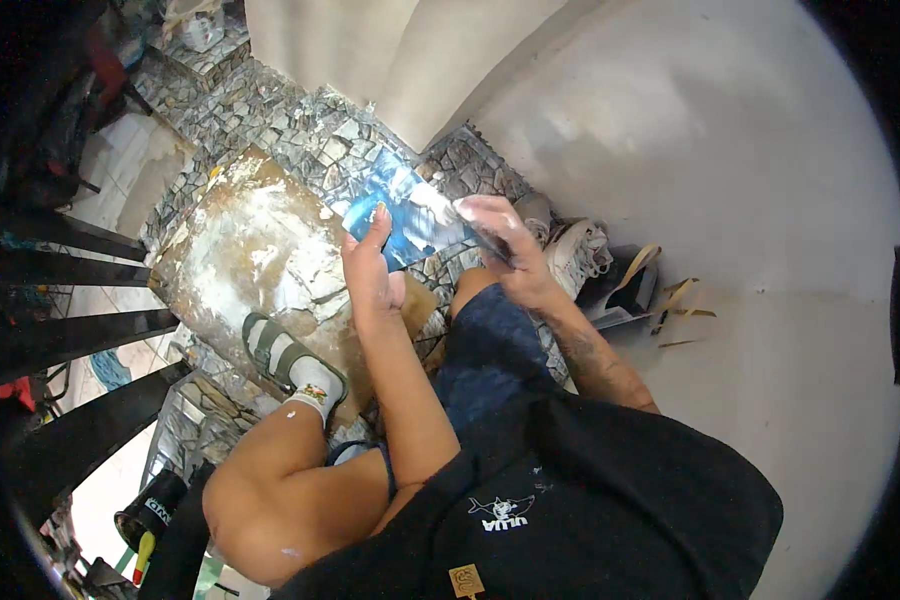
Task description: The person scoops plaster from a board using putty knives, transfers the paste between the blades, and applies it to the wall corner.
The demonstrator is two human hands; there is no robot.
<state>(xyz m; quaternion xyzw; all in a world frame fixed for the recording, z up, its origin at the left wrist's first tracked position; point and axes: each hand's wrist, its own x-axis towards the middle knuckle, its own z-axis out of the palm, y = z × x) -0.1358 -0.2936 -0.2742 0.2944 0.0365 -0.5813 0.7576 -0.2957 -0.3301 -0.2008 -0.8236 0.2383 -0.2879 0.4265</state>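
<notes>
My left hand (372,275) grips the lower left edge of a flat blue board (407,225), its thumb lying on top. White paste-like smears cover part of the board, mostly toward its upper right. At the board's right edge is my right hand (507,240), blurred, its fingers curled. Something dark shows beneath those fingers, but I cannot make out what it is. Below the board, a brown sheet (185,262) lies on the floor with dried white splashes and flakes on it. My sandalled foot (285,352) rests on that sheet.
A pale wall (730,200) curves along the right, with a corner jutting out ahead. White shoes (578,255) and a grey container (625,290) with strips stand against it. Dark railing bars (75,268) run along the left, near a black cylinder (152,508). The floor is stone-patterned.
</notes>
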